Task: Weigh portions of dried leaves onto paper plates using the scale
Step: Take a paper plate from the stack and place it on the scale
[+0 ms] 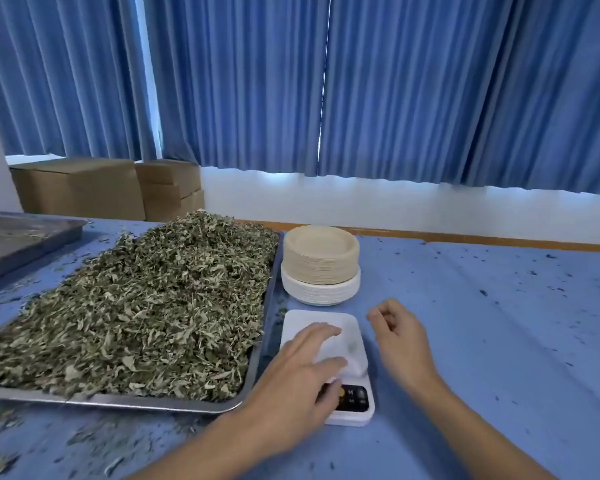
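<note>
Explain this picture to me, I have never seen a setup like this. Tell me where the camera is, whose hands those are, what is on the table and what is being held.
There is no machine here. A person wears one wide-angle camera on the head, and it looks down at their own bare hands. On the blue table is a metal tray heaped with dried leaves. Beside it are a stack of paper plates and, nearer the person, a small white scale. A second metal tray sits at far left. The left hand lies on the scale with its fingers straight. The right hand hovers beside the scale, fingers loosely curled. Neither hand seems to grip anything.
</note>
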Motion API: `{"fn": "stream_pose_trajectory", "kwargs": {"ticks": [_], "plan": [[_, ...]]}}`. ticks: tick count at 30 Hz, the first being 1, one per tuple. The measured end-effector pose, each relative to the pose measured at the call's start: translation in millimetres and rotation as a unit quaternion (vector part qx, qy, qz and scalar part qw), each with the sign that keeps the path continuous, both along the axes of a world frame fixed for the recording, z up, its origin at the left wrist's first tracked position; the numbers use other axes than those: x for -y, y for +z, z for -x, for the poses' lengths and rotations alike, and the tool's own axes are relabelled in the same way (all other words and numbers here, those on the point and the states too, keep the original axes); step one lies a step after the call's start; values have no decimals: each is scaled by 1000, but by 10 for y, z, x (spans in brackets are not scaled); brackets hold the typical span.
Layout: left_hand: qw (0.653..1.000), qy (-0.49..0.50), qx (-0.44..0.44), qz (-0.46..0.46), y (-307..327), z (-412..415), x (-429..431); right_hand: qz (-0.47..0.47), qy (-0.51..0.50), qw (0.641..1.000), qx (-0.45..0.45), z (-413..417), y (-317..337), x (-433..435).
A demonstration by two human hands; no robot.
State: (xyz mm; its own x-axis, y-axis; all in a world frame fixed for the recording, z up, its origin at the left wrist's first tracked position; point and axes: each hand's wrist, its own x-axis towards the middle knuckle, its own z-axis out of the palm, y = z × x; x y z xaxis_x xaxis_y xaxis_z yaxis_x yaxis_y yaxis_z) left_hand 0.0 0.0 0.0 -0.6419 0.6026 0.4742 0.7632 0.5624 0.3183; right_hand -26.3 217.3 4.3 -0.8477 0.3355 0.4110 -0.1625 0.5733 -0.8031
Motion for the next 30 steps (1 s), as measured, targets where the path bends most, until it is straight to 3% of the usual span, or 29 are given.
{"fn": "stream_pose_trajectory", "kwargs": {"ticks": [3,9,18,22,26,30], "plan": [[996,-24,-48,73,-63,-38,10,-39,7,999,34,-2,-166,-79],[983,-1,-150,107,21,-154,14,-76,38,995,57,-56,-216,-54],[979,-42,-160,119,75,-157,-28,-93,35,995,9,-105,-158,57],[986,-10,-95,134,110,-132,2,-110,18,994,-20,-76,-89,96],[992,3,117,52,310,34,51,-98,4,993,-69,125,86,119],[989,69,83,-101,760,479,67,-153,0,981,-119,394,299,186]]}}
